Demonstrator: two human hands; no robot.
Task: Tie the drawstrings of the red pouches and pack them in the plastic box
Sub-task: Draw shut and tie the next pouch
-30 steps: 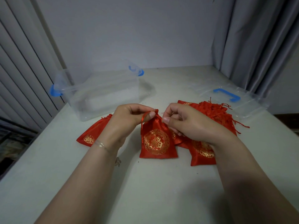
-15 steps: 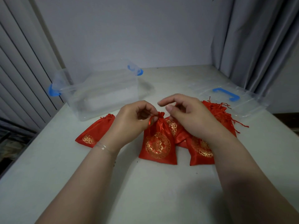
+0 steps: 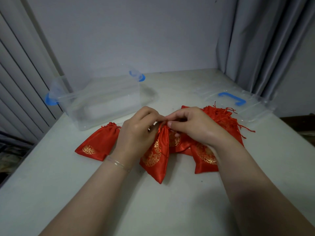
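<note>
**Item: pouch at the tying step, none packed**

- Pouch in hand [image 3: 156, 154]: red satin with gold emblem, lying on the table [image 3: 170, 210] at centre front, its gathered neck raised between both hands. Body skewed, lower corner pointing toward the viewer.
- Left hand [image 3: 136, 132]: grip closed, fingers curled and pinching at the neck of this pouch from the left. Thin bracelet at the wrist.
- Right hand [image 3: 192, 126]: grip closed likewise, thumb and fingertips pinching at the same neck from the right. The drawstring itself is hidden between the fingers; whether a knot is formed cannot be told.
- Pouch at left [image 3: 98, 144]: 1, flat on the table, neck gathered, lying just in front of the box.
- Pile of pouches [image 3: 219, 121]: several, overlapping, behind and under the right hand, loose red strings trailing to the right.
- Plastic box [image 3: 102, 101]: clear, blue latches, open, far left. No pouch seen inside.
- Lid [image 3: 238, 101]: clear, blue handle, far right, apart from the box.

Step judged: tying the drawstring of the centre pouch. Next move calls for cinching the knot tight, then carrying the pouch left and away into the box.
</note>
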